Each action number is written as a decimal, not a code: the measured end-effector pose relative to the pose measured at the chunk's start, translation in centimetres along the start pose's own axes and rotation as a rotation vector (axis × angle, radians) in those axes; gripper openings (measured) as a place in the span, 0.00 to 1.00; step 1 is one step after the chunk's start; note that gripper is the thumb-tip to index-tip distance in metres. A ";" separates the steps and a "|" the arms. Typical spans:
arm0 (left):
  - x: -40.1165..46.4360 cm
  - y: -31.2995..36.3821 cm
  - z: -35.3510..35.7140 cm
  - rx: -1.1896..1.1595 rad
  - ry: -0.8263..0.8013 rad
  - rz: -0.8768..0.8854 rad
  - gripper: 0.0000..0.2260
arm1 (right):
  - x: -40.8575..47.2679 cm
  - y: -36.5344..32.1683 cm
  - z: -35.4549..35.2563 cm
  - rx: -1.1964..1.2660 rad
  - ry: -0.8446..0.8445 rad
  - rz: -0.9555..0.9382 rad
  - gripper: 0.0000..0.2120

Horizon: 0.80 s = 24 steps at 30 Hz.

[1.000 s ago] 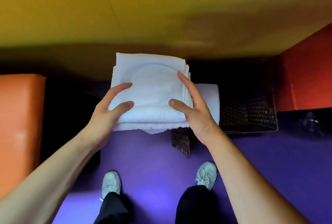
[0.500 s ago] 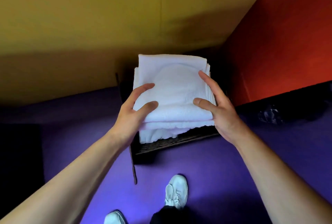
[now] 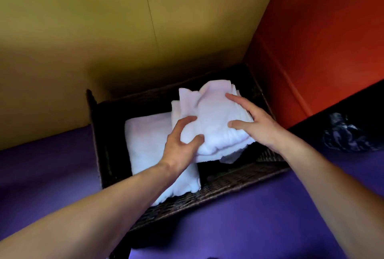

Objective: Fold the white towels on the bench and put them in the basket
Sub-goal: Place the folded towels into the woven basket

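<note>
A dark wicker basket [image 3: 232, 181] stands on the purple floor in the corner. Inside it, on the left, lies a folded white towel [image 3: 145, 140]. I hold a second folded white towel [image 3: 216, 121] over the basket's right half, low inside the rim, its top layers bunched. My left hand [image 3: 180, 144] grips its near left edge, thumb on top. My right hand [image 3: 255, 121] holds its right side, fingers spread over the top. The basket's floor under the held towel is mostly hidden.
A yellow wall [image 3: 104, 40] rises behind the basket and a red wall [image 3: 324, 46] closes the right side. A dark crumpled thing [image 3: 345, 134] lies on the floor at the right. Purple floor [image 3: 259, 217] surrounds the basket.
Both hands have lowered the folded towel from above the basket down into its right half. The view has moved closer to the basket, and the towel's top has crumpled.
</note>
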<state>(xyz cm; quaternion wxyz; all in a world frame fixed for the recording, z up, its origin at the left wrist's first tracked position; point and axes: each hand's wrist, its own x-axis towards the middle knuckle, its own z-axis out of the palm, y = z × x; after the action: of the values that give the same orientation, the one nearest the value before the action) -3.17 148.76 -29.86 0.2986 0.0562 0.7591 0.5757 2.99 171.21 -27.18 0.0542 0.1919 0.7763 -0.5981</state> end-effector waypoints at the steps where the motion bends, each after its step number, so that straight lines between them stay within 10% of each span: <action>1: 0.3 -0.5 0.2 0.002 0.007 0.012 0.19 | 0.3 0.4 0.1 -0.016 -0.001 -0.002 0.33; 12: 0.1 -3.3 0.3 0.087 0.152 0.205 0.20 | 1.4 3.0 0.6 0.054 -0.028 -0.079 0.32; 18: 1.8 -3.1 3.7 0.596 -0.220 0.090 0.24 | 2.1 6.4 1.5 -0.742 -0.021 0.108 0.30; 24: 3.4 -2.4 7.0 0.820 -0.174 -0.012 0.29 | 2.2 5.6 2.2 -0.978 -0.058 0.025 0.36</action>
<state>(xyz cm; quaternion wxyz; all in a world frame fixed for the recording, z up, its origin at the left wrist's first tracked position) -1.67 155.27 -34.49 0.3178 0.2146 0.8976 0.2173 2.68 170.81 -33.59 0.1667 0.1365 0.9620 -0.1680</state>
